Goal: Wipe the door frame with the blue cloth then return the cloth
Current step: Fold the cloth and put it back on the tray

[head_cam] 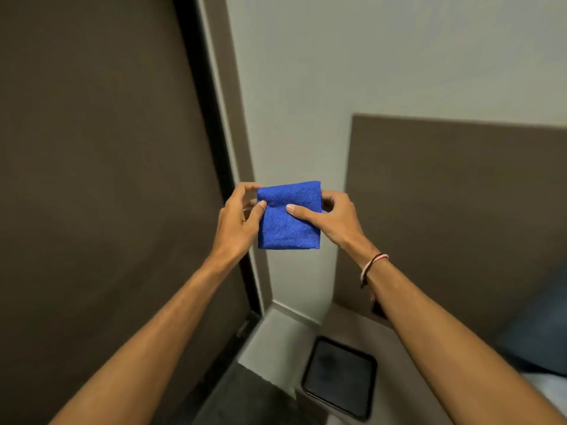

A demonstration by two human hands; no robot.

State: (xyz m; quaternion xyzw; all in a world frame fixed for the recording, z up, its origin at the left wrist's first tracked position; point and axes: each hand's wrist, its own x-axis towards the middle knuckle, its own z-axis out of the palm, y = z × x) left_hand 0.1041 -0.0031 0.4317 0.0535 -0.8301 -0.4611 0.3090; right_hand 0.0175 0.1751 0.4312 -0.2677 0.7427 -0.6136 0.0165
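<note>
So the blue cloth (288,217) looks soft and light; both hands' fingers (296,210) pinch its folded top edge.

no text, label, brand, number or sign can be read anywhere in this view.
</note>
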